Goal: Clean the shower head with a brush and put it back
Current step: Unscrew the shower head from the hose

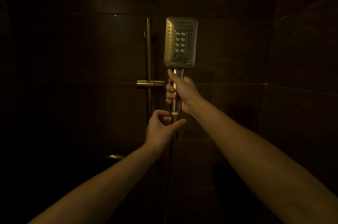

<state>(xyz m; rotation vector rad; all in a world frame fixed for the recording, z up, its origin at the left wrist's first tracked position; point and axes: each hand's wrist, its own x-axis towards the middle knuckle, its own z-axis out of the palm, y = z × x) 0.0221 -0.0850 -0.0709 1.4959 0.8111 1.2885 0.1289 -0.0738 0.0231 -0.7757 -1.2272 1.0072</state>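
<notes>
my right hand is clenched round the handle of the shower head, thumb up the front, fingers wrapping in from 9 o'clock. the head is upright, square spray face toward me, at 12 o'clock from that hand.

my left hand sits at 6 o'clock from the right, just below it. thumb and forefinger pinch the hose nut at the base of the handle, other fingers curled in. a pale ring shows between nut and handle. the hose drops toward 6 o'clock from the nut, just beside my left wrist.

the slide rail stands vertical at 9 o'clock from the head, near but apart. its bracket is on the rail at 9 o'clock from my right hand, its end just beside my knuckles; can't tell if they touch.

dark wall tiles all round. light is poor: there's a curved brass piece low at 7 o'clock from my left hand, maybe a tap.
</notes>
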